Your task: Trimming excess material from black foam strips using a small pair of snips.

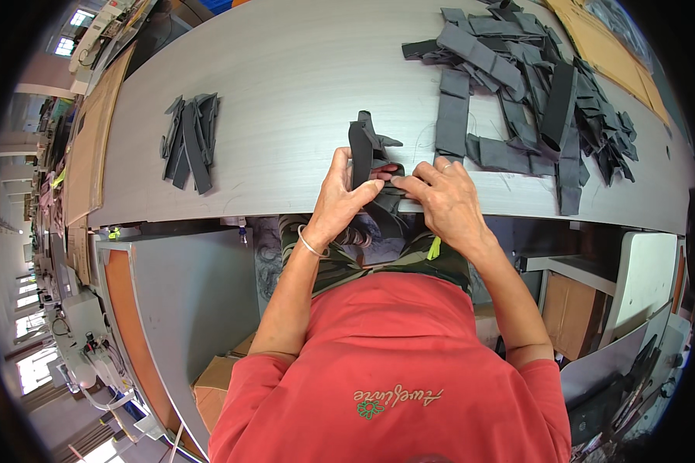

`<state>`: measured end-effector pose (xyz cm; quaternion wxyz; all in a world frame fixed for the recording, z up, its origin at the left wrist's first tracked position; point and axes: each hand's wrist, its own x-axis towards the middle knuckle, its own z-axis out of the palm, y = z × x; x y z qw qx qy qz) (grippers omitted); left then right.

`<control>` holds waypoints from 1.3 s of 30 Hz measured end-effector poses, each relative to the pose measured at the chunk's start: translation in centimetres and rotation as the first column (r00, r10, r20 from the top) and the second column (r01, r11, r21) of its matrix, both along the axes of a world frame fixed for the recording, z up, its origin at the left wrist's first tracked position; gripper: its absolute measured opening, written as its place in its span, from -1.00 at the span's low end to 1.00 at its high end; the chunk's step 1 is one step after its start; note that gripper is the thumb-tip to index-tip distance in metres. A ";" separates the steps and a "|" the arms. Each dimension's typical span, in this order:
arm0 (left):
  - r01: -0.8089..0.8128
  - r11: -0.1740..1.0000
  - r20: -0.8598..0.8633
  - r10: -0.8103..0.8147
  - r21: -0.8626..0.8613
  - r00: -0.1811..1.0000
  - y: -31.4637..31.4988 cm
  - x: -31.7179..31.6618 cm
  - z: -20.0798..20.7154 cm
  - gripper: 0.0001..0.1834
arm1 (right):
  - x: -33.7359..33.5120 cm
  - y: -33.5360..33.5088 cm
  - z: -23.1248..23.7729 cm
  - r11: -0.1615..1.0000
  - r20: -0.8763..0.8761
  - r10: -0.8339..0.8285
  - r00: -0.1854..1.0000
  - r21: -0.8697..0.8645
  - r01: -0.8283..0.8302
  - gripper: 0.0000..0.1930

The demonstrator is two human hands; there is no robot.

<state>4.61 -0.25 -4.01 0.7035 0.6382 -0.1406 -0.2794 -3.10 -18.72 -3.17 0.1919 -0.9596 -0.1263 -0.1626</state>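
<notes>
Near the table's front edge, my left hand (338, 197) is closed round a folded dark grey fabric strip (361, 154). Its upper end stands up past my fingers, and a darker end hangs below the table edge. From the right, my right hand (448, 202) pinches the strip's side with thumb and forefinger. The exact fold between the fingertips is partly hidden. A tangled heap of similar grey fabric strips (483, 60) lies at the right and far right, one of them reaching down close to my right knuckles. At the left sits a smaller bunch of strips (197, 143).
The pale grey table (286, 92) curves across the view, with loose threads by the heap. Brown cardboard (91, 147) stands along its left edge, more cardboard (618, 54) at the far right. Below are a grey cabinet (193, 301) and a shelf holding a cardboard box (570, 315).
</notes>
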 end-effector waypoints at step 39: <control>-0.091 0.995 0.051 0.092 -0.027 0.994 0.8 -1.1 0.6 -0.51 | -0.3 1.6 0.9 0.904 -0.182 -0.133 0.974 0.380 0.194 -0.83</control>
